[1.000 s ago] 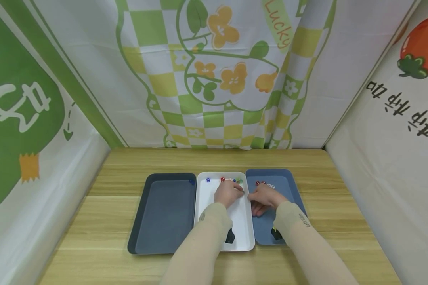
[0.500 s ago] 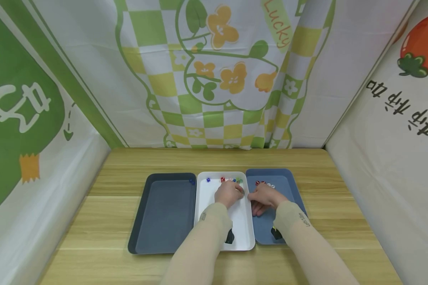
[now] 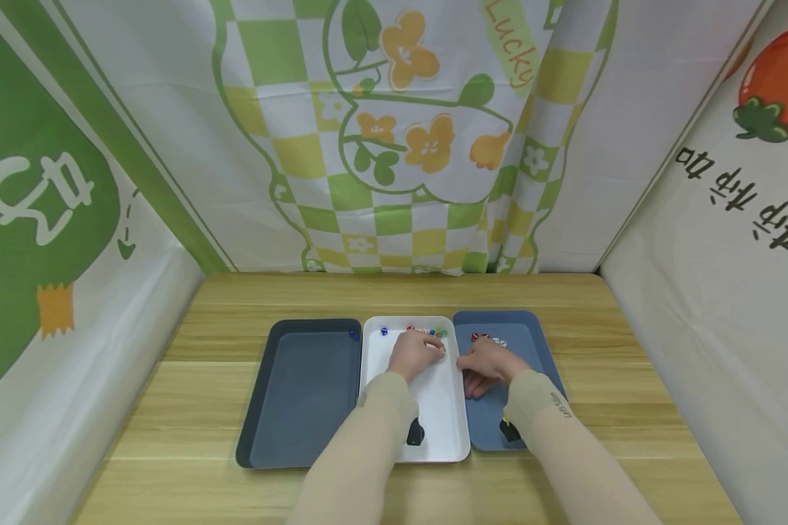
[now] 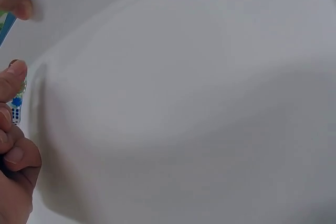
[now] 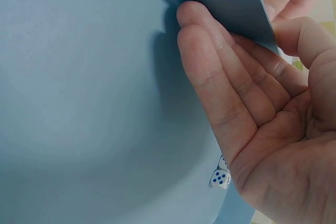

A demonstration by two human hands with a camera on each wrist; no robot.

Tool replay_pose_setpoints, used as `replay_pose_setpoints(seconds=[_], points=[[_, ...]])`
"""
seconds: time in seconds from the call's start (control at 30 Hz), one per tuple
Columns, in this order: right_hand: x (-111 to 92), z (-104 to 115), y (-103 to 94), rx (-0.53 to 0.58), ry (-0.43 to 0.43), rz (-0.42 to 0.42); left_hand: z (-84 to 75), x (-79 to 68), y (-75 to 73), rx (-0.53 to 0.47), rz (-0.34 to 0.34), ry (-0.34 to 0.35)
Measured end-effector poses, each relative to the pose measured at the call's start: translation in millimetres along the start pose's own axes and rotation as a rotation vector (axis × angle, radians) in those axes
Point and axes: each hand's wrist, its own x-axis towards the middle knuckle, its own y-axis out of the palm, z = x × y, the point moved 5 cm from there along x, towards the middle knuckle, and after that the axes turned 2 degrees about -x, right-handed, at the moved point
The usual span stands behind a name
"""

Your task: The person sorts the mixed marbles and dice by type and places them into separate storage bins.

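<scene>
The left grip (image 3: 415, 355) has its fingers curled over the white tray (image 3: 448, 423); whether they clamp anything I cannot tell. The right grip (image 3: 490, 362) straddles the side wall of the blue tray (image 3: 482, 430), thumb outside, fingers inside, plain in the right wrist view alone. Both trays have open floor toward their near rims. The dark tray (image 3: 305, 401) holds two blue dice (image 3: 353, 335); the blue tray, two red dice (image 3: 475, 337) and two white dice (image 3: 495, 340). The white tray's far row (image 3: 443, 333) of dice is partly hidden.
</scene>
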Motion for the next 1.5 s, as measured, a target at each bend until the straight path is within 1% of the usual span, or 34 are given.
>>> replay_pose_setpoints(seconds=[0.13, 0.2, 0.4, 0.63, 0.77, 0.87, 1.0, 1.1, 1.17, 1.5], points=[[0, 0, -0.2, 0.009, -0.003, -0.002, 1.2, 2.2, -7.6, -0.054, -0.029, 0.027], [-1, 1, -0.3, 0.013, -0.004, -0.003, 0.7, 1.8, -11.8, -0.085, -0.031, 0.032], [-1, 1, -0.2, 0.015, 0.000, -0.005, -1.1, -2.6, -28.5, -0.162, -0.039, 0.016], [-3, 2, -0.5, 0.004, 0.000, -0.010, 0.9, -6.0, -49.2, -0.180, -0.086, -0.007], [-3, 2, -0.3, 0.005, 0.003, -0.012, 3.2, -7.5, -60.9, -0.195, -0.105, -0.007], [-3, 2, -0.3, 0.009, 0.002, -0.012, 6.9, -6.4, -68.8, -0.207, -0.111, -0.008], [-3, 1, -0.2, 0.015, 0.002, -0.006, 14.1, -5.8, -79.7, -0.232, -0.123, -0.047], [-2, 0, -0.1, 0.015, 0.002, -0.005, 20.4, -7.7, -88.3, -0.252, -0.136, -0.081], [-2, 0, 0.0, 0.019, 0.002, -0.007, 24.7, -9.4, -93.9, -0.258, -0.147, -0.091], [-1, 1, 1.6, 0.019, 0.004, -0.018, 48.6, -19.4, -123.4, -0.270, -0.240, -0.083]])
